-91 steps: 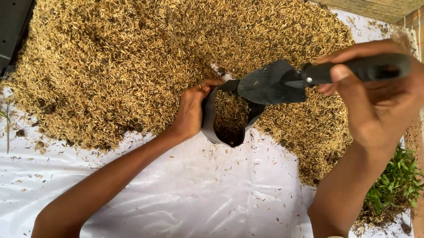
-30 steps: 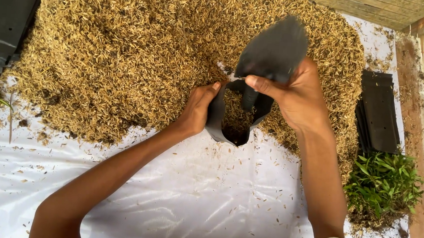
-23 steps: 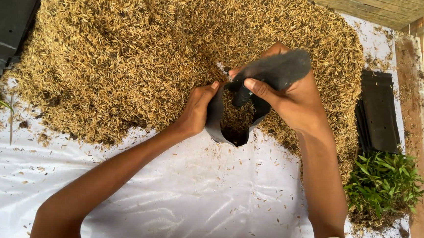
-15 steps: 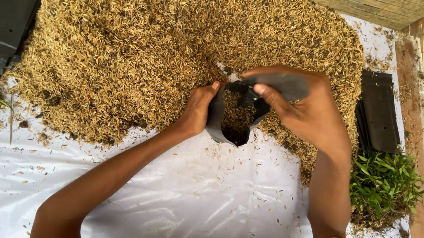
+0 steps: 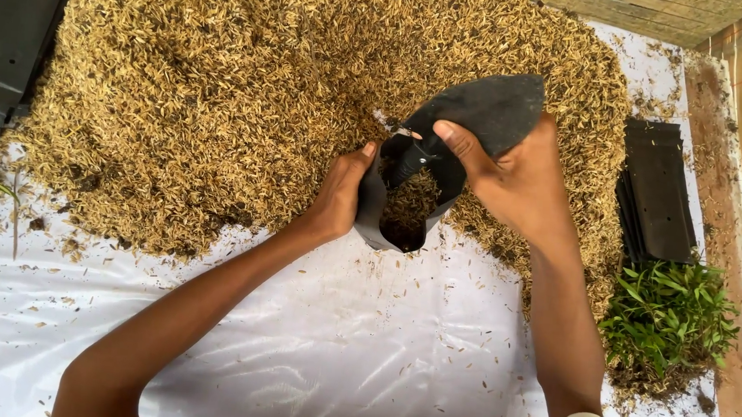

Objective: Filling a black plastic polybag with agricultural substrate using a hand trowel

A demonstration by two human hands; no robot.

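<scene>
A small black plastic bag [image 5: 370, 221] stands open at the near edge of a big heap of golden husks [image 5: 224, 88], partly filled with husks. My left hand [image 5: 337, 194] grips its left rim and holds the mouth open. My right hand [image 5: 519, 179] holds a black trowel [image 5: 488, 113] upside down, blade up and handle pointing down into the bag's mouth, its tip against the husks inside.
A white plastic sheet [image 5: 336, 361] covers the ground in front. A stack of flat black bags [image 5: 659, 196] lies at the right, with a bunch of green seedlings [image 5: 669, 317] below it. Dark trays [image 5: 13, 32] sit at the far left.
My right hand has turned the trowel from scooping over the bag to blade up, handle down inside the bag's mouth. My left hand has stayed on the rim.
</scene>
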